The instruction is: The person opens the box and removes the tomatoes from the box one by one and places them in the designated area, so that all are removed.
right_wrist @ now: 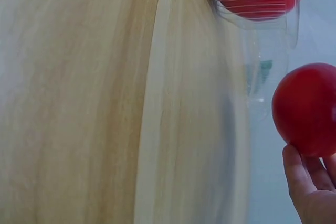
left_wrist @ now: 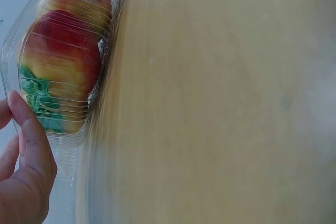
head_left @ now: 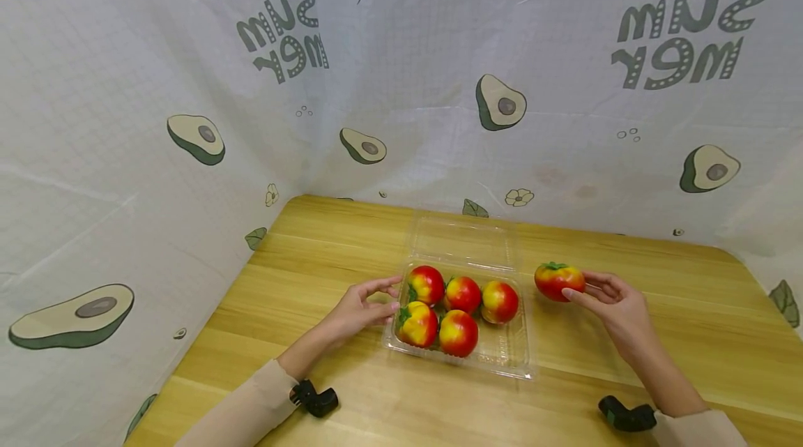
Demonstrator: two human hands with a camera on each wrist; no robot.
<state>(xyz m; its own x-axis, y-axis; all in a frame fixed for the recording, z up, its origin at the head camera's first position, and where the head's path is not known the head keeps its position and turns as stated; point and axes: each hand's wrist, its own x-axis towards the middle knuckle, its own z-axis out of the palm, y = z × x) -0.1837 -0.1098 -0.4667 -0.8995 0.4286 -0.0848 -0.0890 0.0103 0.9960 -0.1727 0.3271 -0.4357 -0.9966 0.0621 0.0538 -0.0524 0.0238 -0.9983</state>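
My right hand holds a red-and-yellow tomato between thumb and fingers, its green leafy top facing up. It is to the right of a clear plastic box, apart from it. In the right wrist view, the held tomato shows its red underside above the fingertips. Several similar tomatoes sit inside the box, whose front right part shows bare plastic. My left hand rests its extended thumb and fingers against the box's left edge. The left wrist view shows the thumb at the box's corner rim.
The box's hinged clear lid lies open toward the back of the wooden table. A white curtain printed with avocados hangs behind the table and along its left side. Black wrist devices are worn at both cuffs.
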